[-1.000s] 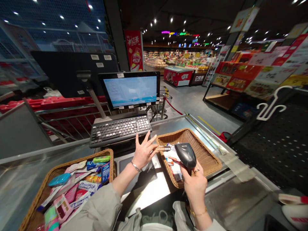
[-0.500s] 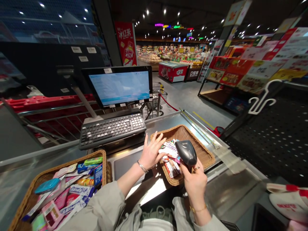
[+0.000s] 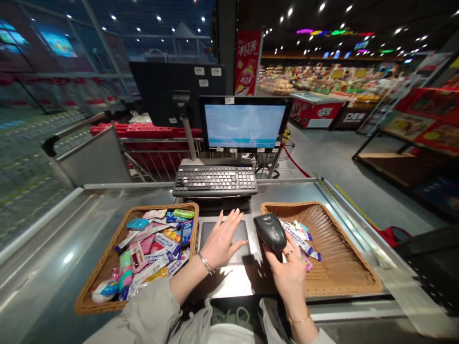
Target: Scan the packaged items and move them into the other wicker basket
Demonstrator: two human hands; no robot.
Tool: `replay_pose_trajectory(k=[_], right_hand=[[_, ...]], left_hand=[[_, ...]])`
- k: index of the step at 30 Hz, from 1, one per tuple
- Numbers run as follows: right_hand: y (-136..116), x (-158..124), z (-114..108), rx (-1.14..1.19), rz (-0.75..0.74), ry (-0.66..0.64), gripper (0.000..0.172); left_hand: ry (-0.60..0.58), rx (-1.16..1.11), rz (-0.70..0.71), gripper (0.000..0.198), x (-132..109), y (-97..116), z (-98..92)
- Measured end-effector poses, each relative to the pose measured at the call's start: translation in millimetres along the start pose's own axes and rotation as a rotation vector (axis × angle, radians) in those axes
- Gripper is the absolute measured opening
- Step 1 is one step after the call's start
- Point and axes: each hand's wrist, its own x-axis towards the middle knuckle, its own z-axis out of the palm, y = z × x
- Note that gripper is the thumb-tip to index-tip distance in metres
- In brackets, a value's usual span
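Observation:
My right hand [image 3: 289, 270] grips a black barcode scanner [image 3: 270, 231], its head pointing up and left, at the near-left side of the right wicker basket [image 3: 353, 258]. In that basket lie several wrapped sweets [image 3: 299, 239], partly hidden behind the scanner and hand. My left hand [image 3: 224, 241] is empty, palm down with fingers spread, above a dark flat pad [image 3: 207, 231] on the counter between the baskets. To its left stands another wicker basket [image 3: 103, 258], filled with colourful packets and sticks such as a purple-white candy bar [image 3: 168, 242].
A black keyboard [image 3: 215, 179] sits beyond my left hand, below a lit monitor [image 3: 244, 125]. A second screen [image 3: 175, 93] faces away at the left. The metal counter [image 3: 111, 196] carries both baskets. A red freezer [image 3: 315, 111] and shelving stand farther back.
My view has turned left. My left hand has moved left, from over the right basket's sweets to above the pad. The scanner stays in my right hand, now beside the basket's left part.

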Motion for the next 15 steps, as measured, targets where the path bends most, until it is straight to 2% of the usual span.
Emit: replay_pose_trajectory(k=[7,15], right_hand=[[-18.5,-5.5,40.2,0.039,-0.044,-0.24,0.027],[-34.0,-15.9,78.8,0.074,-0.07,-0.403,0.027]], left_hand=[[0.036,0.098,-0.209,0.08,-62.1,-32.8,-28.3],[0.063,0.255,-0.419,0.073,-135.9,-79.6,-50.2]])
